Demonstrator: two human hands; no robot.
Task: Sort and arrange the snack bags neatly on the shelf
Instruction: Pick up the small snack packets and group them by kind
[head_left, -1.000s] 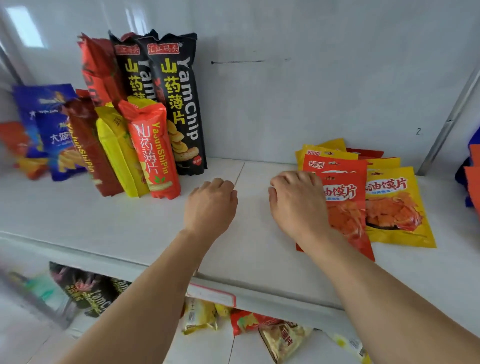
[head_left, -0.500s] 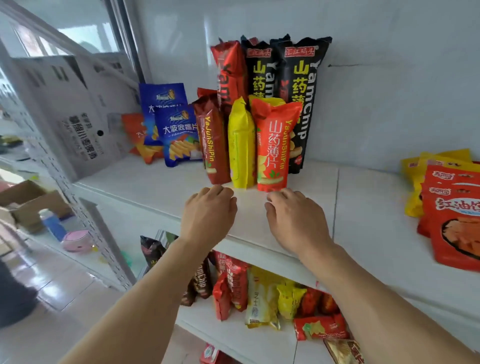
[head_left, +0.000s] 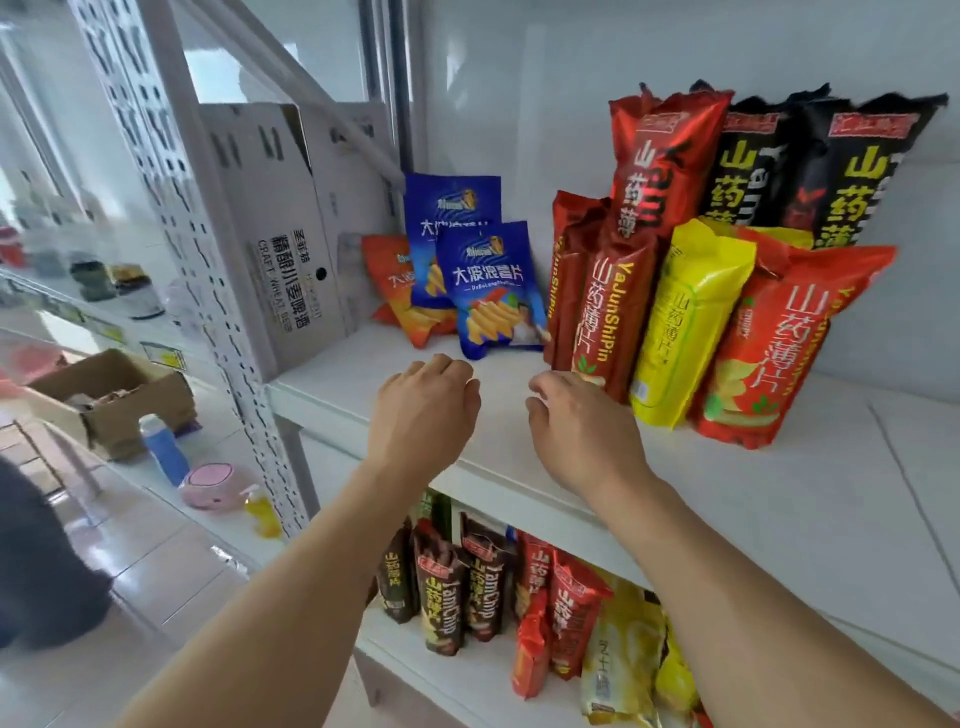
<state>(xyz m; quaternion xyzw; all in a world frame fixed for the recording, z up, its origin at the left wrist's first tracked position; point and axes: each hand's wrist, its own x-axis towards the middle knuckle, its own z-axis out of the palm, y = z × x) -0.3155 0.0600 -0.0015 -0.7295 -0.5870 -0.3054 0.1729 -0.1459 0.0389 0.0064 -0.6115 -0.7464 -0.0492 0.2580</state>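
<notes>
Bare forearms, apparently no sleeves.

Wavy-chip bags (head_left: 491, 291) left of yam-chip bags (head_left: 691, 317) on shelf (head_left: 779, 499); carton (head_left: 280, 228) far left.

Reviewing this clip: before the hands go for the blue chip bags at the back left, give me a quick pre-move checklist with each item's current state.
1. Left hand free: ok, holds nothing.
2. Right hand free: ok, holds nothing.
3. Front blue bag reachable: ok, nothing between it and the hands.
4. Orange bag clear to lift: not ok, blue bags overlap it.
5. Dark red bag clear of the right hand: cannot tell, fingertips look very close.
6. Yellow bag standing: ok, upright, leaning slightly.
</notes>
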